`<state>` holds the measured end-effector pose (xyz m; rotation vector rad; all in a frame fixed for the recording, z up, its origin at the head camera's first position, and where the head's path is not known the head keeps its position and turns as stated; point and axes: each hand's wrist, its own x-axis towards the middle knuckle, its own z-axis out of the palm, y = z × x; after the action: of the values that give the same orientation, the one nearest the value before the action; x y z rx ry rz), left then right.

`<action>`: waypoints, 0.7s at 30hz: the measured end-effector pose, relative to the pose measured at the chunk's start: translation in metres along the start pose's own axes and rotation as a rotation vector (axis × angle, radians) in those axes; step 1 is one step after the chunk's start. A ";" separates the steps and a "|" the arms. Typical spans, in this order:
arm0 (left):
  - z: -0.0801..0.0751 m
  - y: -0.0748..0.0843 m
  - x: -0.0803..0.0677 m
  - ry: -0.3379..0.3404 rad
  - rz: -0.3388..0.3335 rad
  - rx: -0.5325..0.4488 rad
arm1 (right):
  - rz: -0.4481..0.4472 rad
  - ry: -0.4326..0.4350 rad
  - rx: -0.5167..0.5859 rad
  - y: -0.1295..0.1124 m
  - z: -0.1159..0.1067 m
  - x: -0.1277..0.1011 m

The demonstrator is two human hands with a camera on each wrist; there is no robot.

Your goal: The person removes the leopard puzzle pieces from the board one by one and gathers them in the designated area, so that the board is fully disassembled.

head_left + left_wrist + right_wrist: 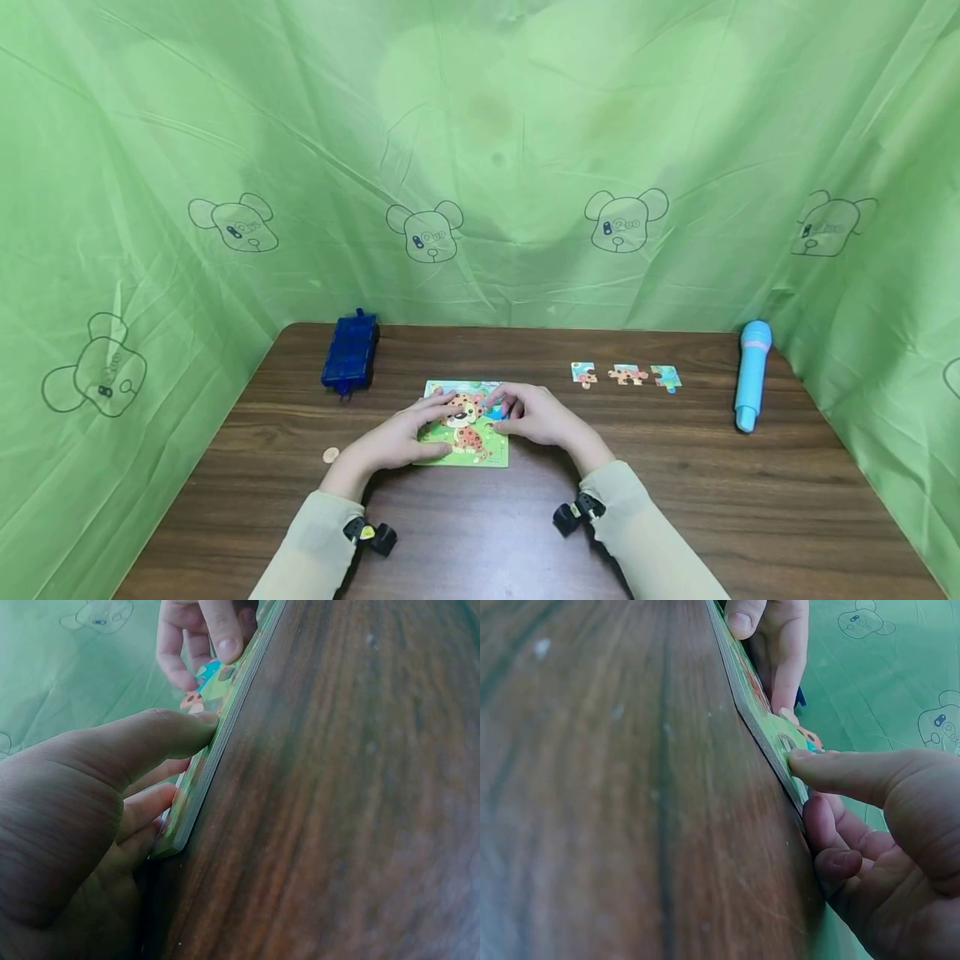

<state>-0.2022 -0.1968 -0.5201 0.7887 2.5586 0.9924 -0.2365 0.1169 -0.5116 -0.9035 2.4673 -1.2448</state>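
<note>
A jigsaw puzzle [467,442] with a spotted cartoon leopard on green lies flat in the middle of the table. My left hand [405,433] rests over its left side, fingers spread across the picture and the thumb near its lower part. At the right edge, the thumb and index finger of my right hand [536,414] pinch a blue-and-orange puzzle piece [811,740] at the board's surface. Its other fingers are curled beside the board edge. Much of that piece is hidden by the fingers.
Three loose puzzle pieces [627,375] lie in a row at the back right. A light-blue toy microphone [752,375] is at the far right, a dark-blue plastic case [351,352] at the back left. A small tan disc [331,455] lies by the left wrist.
</note>
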 end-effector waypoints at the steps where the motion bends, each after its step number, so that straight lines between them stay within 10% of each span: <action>1: 0.000 0.000 0.000 -0.001 -0.002 0.000 | 0.000 0.003 0.006 0.001 0.000 0.000; 21: 0.000 0.002 0.000 0.006 0.010 -0.007 | -0.030 -0.015 0.012 0.001 0.001 0.002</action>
<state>-0.2009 -0.1957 -0.5182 0.7982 2.5576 1.0079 -0.2380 0.1153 -0.5131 -0.9465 2.4409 -1.2565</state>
